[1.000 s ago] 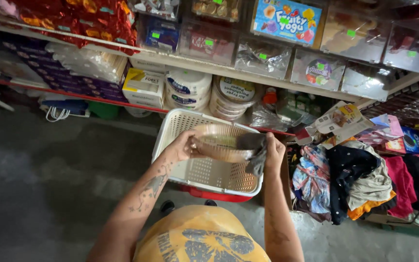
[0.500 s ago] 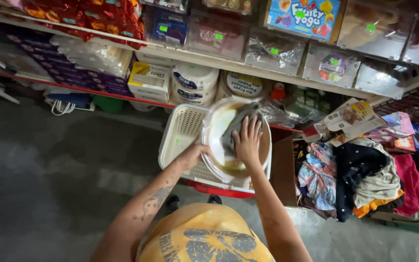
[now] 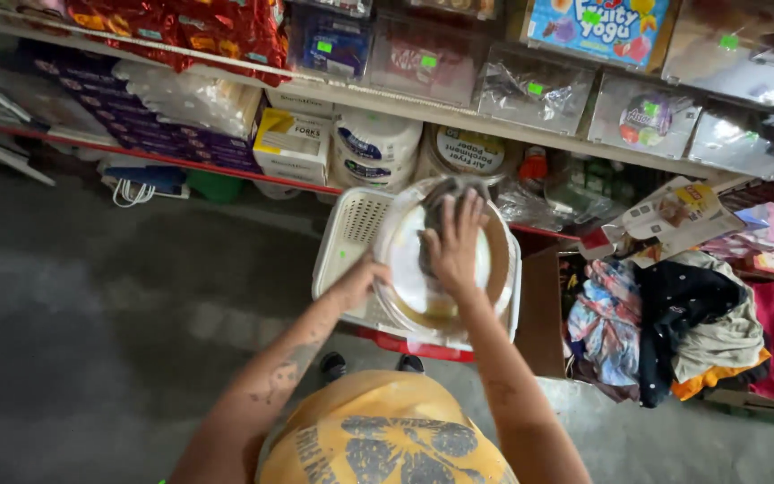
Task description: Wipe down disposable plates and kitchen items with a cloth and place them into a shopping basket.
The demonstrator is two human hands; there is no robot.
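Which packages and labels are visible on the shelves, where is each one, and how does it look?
Red snack bags: top shelf, left, shiny.
Blue box: top shelf, right, colourful pictures.
Green stickers: small squares on clear bins.
White and yellow box: lower shelf, rectangular.
Round tubs: beside that box, white and blue.

Both arms are reaching forward, forearms bare. Left hand (image 3: 357,280) is curling in a grip, wrist bent. Right hand (image 3: 455,244) is pressing flat, fingers (image 3: 468,211) spread.
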